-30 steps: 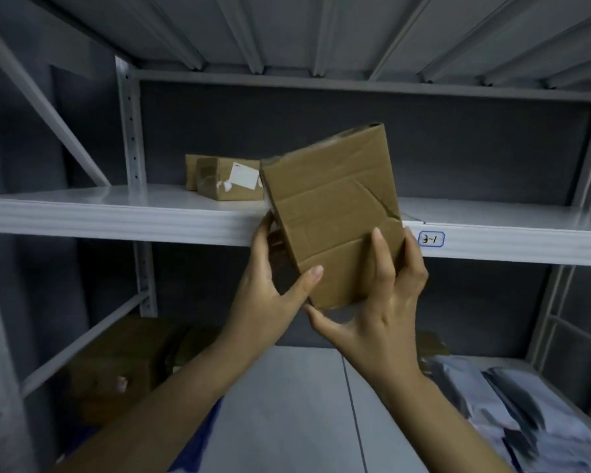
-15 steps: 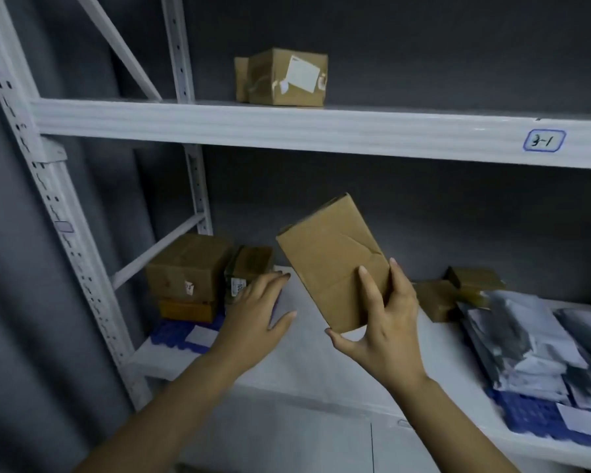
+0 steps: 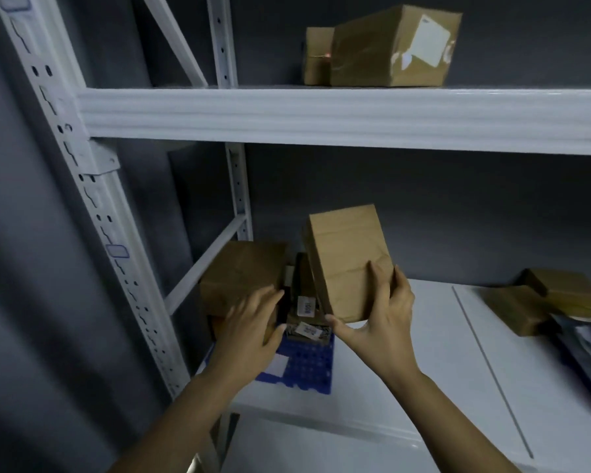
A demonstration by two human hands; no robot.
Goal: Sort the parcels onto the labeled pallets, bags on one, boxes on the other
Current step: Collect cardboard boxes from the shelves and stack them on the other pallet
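Head view: the right hand (image 3: 379,322) grips a plain cardboard box (image 3: 348,254) by its lower end, thumb under the near corner and fingers curled over the front face. It holds the box upright and slightly tilted, just above the blue pallet (image 3: 307,367) on the lower shelf (image 3: 423,353), beside the stack (image 3: 243,271) there. The left hand (image 3: 249,329) is empty with straight fingers at the stack, contact unclear. The box looks light and stiff, so a grip on opposite edges should hold.

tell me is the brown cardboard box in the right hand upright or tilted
Tilted. The brown cardboard box leans with its top toward the left, and the right hand holds it only by its lower end.
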